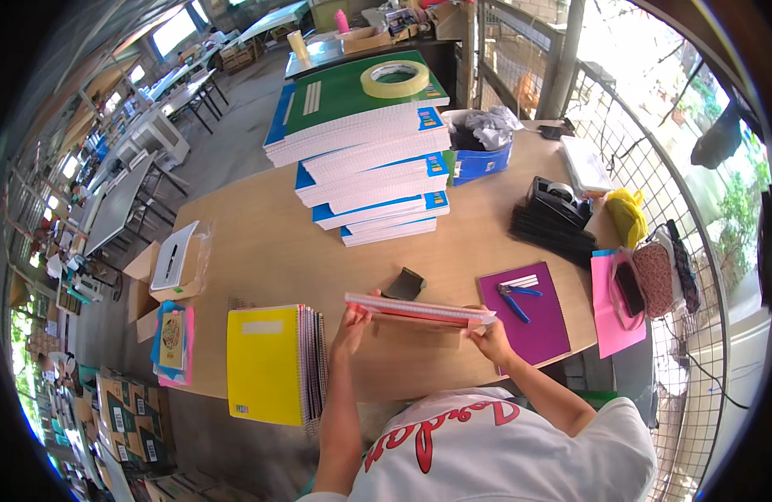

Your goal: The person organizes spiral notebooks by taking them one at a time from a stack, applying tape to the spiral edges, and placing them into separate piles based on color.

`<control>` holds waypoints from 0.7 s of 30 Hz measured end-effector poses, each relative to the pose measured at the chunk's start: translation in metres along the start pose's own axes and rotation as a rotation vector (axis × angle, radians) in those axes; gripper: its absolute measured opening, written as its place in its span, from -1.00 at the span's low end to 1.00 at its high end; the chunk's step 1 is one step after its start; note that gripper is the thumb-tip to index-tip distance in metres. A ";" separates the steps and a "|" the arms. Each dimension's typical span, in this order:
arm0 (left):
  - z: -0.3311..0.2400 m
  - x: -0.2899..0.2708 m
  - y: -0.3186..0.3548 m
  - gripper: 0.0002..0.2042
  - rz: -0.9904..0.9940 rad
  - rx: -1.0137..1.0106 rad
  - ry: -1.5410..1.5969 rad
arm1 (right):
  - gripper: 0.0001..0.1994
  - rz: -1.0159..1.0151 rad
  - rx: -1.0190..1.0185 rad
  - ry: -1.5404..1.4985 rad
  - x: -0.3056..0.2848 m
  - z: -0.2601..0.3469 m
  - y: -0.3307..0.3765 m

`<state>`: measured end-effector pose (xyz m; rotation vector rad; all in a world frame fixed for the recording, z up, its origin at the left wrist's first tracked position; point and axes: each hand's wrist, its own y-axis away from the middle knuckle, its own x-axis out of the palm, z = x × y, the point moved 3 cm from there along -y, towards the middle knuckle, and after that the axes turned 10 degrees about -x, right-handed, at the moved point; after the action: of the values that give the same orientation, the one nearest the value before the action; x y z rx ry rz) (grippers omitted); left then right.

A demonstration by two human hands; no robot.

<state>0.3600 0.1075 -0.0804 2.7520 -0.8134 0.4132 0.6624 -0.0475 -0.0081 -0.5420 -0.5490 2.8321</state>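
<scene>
My left hand (352, 328) and my right hand (491, 343) grip the two ends of a notebook (419, 310), held nearly edge-on above the near side of the table. Its white page edges and a reddish cover show. Just beyond it lies a small dark, curved piece (404, 284). To the right, blue-handled pliers (517, 299) rest on a purple notebook (532, 322). A stack of spiral notebooks with a yellow cover on top (264, 360) sits to the left of my left hand.
A tall stack of notebooks (377, 176) carries a tape roll (394, 79). Behind it stands a blue box (484, 163) with plastic bags. At right are a tape dispenser (561, 202), black strips (553, 238), a yellow bag (626, 217) and a phone (630, 289). Wire mesh borders the right.
</scene>
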 end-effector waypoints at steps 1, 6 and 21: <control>0.004 0.001 0.005 -0.37 0.060 -0.005 0.094 | -0.44 -0.002 -0.028 -0.047 0.000 -0.008 0.007; 0.024 -0.008 0.031 -0.07 -0.098 0.115 -0.150 | -0.54 0.272 0.176 -0.293 0.031 -0.080 -0.027; -0.100 0.231 0.005 -0.63 -0.504 0.551 -1.523 | -0.86 -0.088 0.138 1.058 -0.148 -0.153 -0.111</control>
<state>0.5234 0.0211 0.0905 3.2017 -0.0838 -1.9758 0.8714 0.0624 -0.0496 -1.7217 -0.1445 2.0332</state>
